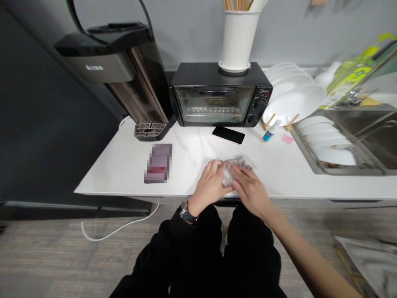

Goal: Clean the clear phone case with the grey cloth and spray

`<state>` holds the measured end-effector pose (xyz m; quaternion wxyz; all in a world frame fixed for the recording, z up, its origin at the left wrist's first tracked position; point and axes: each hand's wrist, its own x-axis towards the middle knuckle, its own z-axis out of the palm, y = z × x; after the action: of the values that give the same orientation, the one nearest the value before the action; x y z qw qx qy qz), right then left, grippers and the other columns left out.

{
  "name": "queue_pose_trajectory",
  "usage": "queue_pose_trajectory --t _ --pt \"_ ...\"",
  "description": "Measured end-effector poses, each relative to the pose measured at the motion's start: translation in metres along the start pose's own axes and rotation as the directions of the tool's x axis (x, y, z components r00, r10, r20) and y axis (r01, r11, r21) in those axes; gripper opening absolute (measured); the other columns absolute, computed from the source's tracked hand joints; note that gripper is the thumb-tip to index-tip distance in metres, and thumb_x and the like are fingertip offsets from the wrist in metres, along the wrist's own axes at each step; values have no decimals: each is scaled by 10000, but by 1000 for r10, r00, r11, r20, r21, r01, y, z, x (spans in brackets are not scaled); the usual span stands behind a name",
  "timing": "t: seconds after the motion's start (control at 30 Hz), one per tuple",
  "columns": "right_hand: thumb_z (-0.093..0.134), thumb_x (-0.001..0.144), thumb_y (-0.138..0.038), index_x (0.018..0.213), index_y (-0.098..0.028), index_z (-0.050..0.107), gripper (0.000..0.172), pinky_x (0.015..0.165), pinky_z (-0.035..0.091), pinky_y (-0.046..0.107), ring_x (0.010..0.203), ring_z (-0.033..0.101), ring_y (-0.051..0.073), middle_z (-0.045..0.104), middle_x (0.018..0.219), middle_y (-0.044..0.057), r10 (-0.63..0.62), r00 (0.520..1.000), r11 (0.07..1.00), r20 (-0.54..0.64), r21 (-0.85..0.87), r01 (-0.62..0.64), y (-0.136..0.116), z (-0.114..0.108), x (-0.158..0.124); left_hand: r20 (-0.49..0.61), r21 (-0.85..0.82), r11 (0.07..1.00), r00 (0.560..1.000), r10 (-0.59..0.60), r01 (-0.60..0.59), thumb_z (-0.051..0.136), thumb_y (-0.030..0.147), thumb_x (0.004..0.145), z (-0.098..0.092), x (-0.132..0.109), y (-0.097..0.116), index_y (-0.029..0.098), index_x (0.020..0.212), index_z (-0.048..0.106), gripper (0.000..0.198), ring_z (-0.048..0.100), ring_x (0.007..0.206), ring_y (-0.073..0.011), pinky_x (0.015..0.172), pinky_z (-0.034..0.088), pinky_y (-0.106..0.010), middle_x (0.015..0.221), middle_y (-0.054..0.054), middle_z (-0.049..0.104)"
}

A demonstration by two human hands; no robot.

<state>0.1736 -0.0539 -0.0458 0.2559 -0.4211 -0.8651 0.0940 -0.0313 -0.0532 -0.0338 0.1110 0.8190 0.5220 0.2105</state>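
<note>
Both my hands rest near the front edge of the white counter (124, 165) on a crumpled clear plastic bag (237, 162). My left hand (211, 184), with a watch on its wrist, curls its fingers round the bag's left side. My right hand (249, 188) presses its fingers together on top of the bag from the right. What is inside the bag is hidden.
A black toaster oven (217, 97) stands at the back with a white utensil holder (237, 39) on it. A water dispenser (124, 70) is at the left. A black phone (228, 135), a small spray bottle (269, 131), stacked white plates (294, 97) and a sink (356, 140) lie to the right.
</note>
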Motion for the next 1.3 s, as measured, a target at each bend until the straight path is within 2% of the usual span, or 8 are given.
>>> queue_pose_trajectory --t 0.3,0.43,0.53,0.83,0.97,1.07,1.17,1.3 --pt "460 1078 -441 1408 -187 643 456 1191 479 477 1413 572 270 651 1465 118 -168 968 986 188 49 161 3 -11 10 0 -53 998 1000 23 -23 657 395 948 2 1 -6 141 1666 71 961 499 1231 -341 1109 433 -506 1352 -164 549" --pt "440 1086 -416 1503 -192 561 489 1156 504 535 1392 589 301 620 1491 149 -11 1000 996 29 -88 13 2 -8 7 -21 -8 1000 1000 -3 3 670 459 936 2 1 -5 123 1671 56 1015 500 1191 -347 1093 430 -508 1305 -161 563" --pt "493 1067 -451 1487 -184 577 504 1182 487 511 1398 584 295 608 1506 138 -163 974 987 157 27 161 -1 -6 2 -11 -6 1000 1000 1 -1 665 438 938 3 1 -5 120 1672 52 1007 506 1161 -336 1062 449 -481 1285 -149 571" --pt "490 1069 -389 1505 -191 557 484 1148 510 558 1374 603 320 619 1489 151 -65 998 996 13 -62 66 -4 -4 -1 -16 -18 1000 1000 -21 21 669 509 932 3 1 -5 150 1678 27 1047 517 1178 -349 1045 448 -493 1291 -143 583" --pt "516 1055 -444 1514 -203 546 519 1170 496 546 1383 597 309 628 1486 123 -151 982 988 116 0 152 -3 -2 0 -11 -17 1000 1000 -25 25 651 477 949 3 1 -6 162 1679 -3 1030 523 1167 -342 1018 455 -480 1298 -141 590" --pt "481 1066 -421 1511 -192 551 505 1124 534 554 1355 620 324 634 1473 149 -22 999 993 -47 -117 16 -3 -2 1 -7 -23 999 999 -31 31 685 472 923 3 2 -6 164 1678 -20 1077 529 1163 -344 1020 453 -493 1300 -137 596" --pt "473 1065 -454 1454 -179 606 495 1153 516 512 1367 612 299 642 1470 133 -137 985 990 102 -6 138 -5 -2 3 0 -17 999 1000 -31 31 673 410 933 3 3 -7 156 1676 -19 1046 534 1153 -336 1014 456 -480 1268 -132 608" --pt "472 1064 -492 1460 -154 600 536 1147 513 533 1359 619 314 642 1460 170 -51 998 997 20 -58 52 -8 -3 6 -5 -6 1000 1000 -31 31 690 401 922 4 4 -9 188 1677 -40 1071 537 1151 -334 1012 455 -473 1298 -130 599"
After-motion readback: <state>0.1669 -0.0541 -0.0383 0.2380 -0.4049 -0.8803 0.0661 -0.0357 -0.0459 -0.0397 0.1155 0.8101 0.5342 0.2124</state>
